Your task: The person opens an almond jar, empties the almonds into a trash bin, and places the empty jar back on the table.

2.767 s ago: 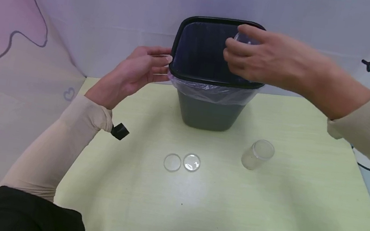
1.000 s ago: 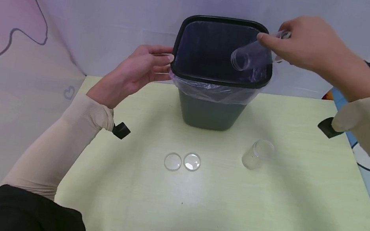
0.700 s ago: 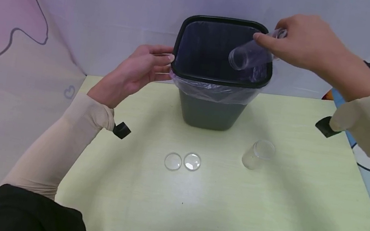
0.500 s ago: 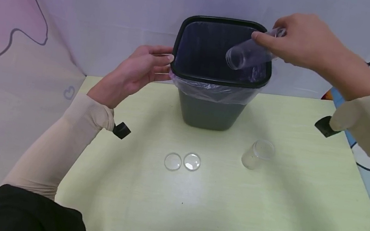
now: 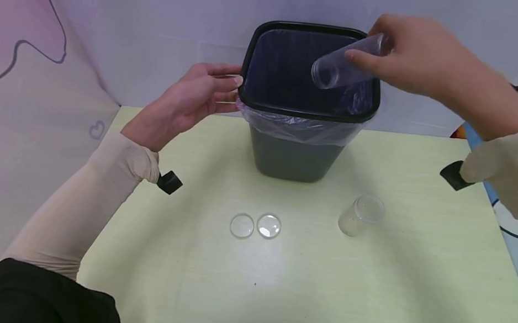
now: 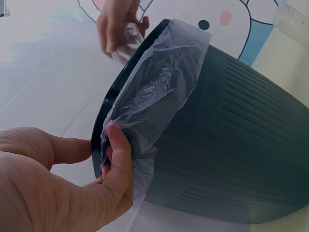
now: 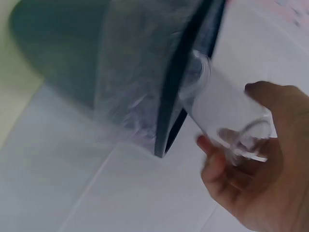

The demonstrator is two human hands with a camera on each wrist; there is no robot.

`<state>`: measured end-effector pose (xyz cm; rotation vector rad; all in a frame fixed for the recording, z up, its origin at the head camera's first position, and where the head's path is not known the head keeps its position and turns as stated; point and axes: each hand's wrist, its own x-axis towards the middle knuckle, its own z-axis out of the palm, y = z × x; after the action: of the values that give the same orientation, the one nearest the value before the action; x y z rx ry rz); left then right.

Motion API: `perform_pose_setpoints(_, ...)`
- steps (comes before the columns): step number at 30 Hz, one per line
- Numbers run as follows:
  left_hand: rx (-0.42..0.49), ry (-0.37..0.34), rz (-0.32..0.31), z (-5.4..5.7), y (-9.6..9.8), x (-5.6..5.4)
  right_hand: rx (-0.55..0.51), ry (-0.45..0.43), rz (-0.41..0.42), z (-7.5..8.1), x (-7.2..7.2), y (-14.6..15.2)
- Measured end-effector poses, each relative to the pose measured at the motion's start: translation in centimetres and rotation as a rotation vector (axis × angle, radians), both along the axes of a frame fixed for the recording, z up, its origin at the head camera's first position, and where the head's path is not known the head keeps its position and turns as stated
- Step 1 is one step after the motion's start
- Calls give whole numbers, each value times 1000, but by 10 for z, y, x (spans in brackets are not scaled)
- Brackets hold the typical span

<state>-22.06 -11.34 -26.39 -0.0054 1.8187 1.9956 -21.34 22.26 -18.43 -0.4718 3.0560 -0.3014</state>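
Note:
My right hand grips a clear plastic jar near its base. The jar is tilted, its open mouth pointing down and left over the opening of a dark trash can. In the right wrist view the jar's mouth overlaps the can's rim, and no lid is on it. A thin clear plastic bag lines the can and folds over its rim. My left hand pinches the can's left rim, with the thumb at the rim and the fingers against the bag outside.
Two clear round lids lie side by side on the pale green table. A second clear jar stands lidless, right of the can. Behind the can hangs a pale wall sheet.
The right hand turned the jar mouth-down over the can, then shifted it slightly left and up. The left hand stays at the rim.

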Motion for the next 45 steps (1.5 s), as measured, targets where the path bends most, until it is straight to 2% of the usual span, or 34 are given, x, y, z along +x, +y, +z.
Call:
perform_pose_setpoints(8, 11, -3, 2, 1, 0, 1, 288, 427, 166, -7, 11, -7)
perform_pose_setpoints(11, 7, -3, 0, 1, 0, 0, 359, 521, 217, -9, 11, -8)
perform_pose_setpoints(16, 9, -6, 11, 1, -1, 0, 444, 596, 264, -11, 12, -9)
perform_pose_setpoints(19, 10, -4, 16, 1, -1, 0, 377, 526, 252, -11, 13, -11)
perform_pose_setpoints(23, 7, -4, 13, 1, 0, 0, 80, 309, 172, -9, 13, -13)
perform_pose_setpoints(26, 7, -3, 8, 1, 1, 0, -135, 186, 100, -7, 12, -13)
perform_pose_setpoints(30, 6, 0, 5, 0, 1, 0, -273, 104, 7, -6, 13, -11)
perform_pose_setpoints(34, 3, 2, 2, 0, 0, 0, -342, 72, -50, -5, 13, -11)
perform_pose_setpoints(37, 6, 1, 2, 0, -1, 1, -345, 60, -74, -5, 13, -11)
perform_pose_setpoints(41, 10, 1, 7, 0, -1, 1, -303, 49, -70, -6, 13, -10)
perform_pose_setpoints(45, -2, 3, 5, 0, -1, 2, -216, 71, -20, -8, 13, -9)
